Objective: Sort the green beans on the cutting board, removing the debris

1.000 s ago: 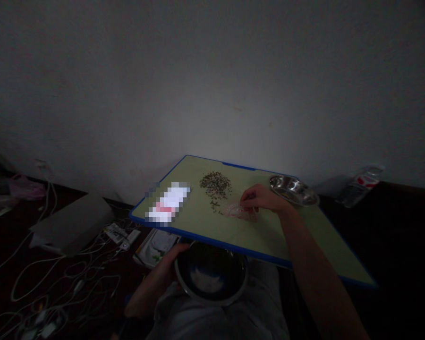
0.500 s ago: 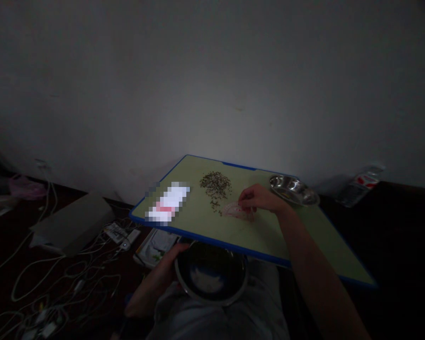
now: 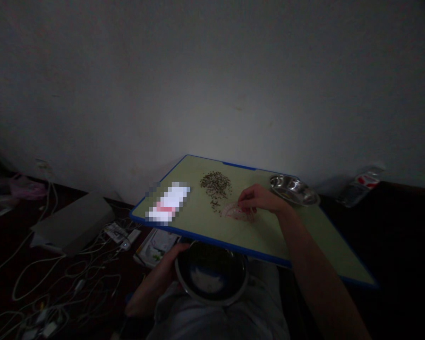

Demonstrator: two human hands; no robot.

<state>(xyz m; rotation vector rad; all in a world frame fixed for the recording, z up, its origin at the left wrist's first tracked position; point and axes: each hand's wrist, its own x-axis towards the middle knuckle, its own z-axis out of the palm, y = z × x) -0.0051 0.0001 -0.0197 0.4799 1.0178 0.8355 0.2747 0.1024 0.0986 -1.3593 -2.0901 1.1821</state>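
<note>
My left hand grips the rim of a round metal bowl that rests on my lap, below the table edge. Over the small table, my right hand pinches a thin, clear plastic bag with reddish markings. The bag lies crumpled on the tabletop, partly covered by my fingers. Just beyond and left of it spreads a pile of small dark and pale seeds or grains, whose exact kind I cannot make out. Whatever the bowl contains is too dark to tell.
A shiny metal dish stands at the table's right rear. A lit phone-like screen, pixelated, lies on the left. Tangled cables and a grey box are on the floor at left. A plastic bottle stands by the wall.
The plastic bag has shifted slightly and its folds look different under my right fingers. My left hand and the bowl have stayed in place.
</note>
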